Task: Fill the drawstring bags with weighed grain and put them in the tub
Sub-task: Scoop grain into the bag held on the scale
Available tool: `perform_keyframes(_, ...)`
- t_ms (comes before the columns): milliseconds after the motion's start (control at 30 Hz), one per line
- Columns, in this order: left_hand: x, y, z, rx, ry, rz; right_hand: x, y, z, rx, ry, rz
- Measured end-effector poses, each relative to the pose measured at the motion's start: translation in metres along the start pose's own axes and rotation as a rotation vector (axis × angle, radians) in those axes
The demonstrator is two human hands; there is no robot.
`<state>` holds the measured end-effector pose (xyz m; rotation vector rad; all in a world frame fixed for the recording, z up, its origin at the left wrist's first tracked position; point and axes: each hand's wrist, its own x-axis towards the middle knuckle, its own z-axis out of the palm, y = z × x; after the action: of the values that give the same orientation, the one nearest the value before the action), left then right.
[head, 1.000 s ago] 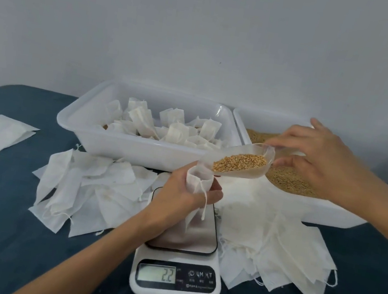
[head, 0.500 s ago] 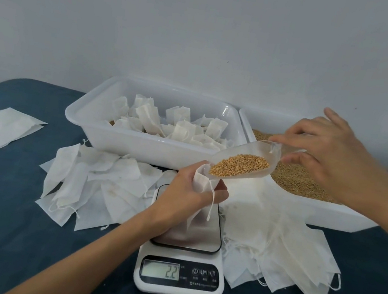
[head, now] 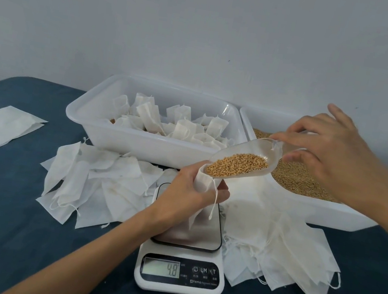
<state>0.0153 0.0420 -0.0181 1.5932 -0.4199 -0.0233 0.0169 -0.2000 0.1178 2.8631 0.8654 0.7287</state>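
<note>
While the left hand (head: 187,191) grips a small white drawstring bag (head: 203,186) by its neck, holding the mouth open over the steel platform of the kitchen scale (head: 184,247), the right hand (head: 326,152) pinches the handle of a clear plastic scoop (head: 244,160) between thumb and fingertips, the other fingers spread loosely. The scoop is tilted down toward the bag, its lip touching the bag's mouth, and a heap of golden grain (head: 238,165) sits at its front edge. The bag's lower end hangs down to the platform, and the display reads 4.8. Behind stands the white tub (head: 104,130) holding many filled bags, and just beside it on the right a second tub of loose grain (head: 297,178). Flat empty bags (head: 96,182) lie heaped on the dark blue cloth on both sides of the scale.

The step in hand looks to be pouring. The next move calls for a slow, steady tilt with an eye on the display, keeping the bag's mouth wide so that no grain spills over.
</note>
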Motion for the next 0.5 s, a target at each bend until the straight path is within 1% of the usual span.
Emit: perform_keyframes(500, -0.0010, 0.0015, -0.0003, -0.032, -0.003, 0.007, 0.0009, -0.0052, -0.0046, -0.028, 0.020, -0.013)
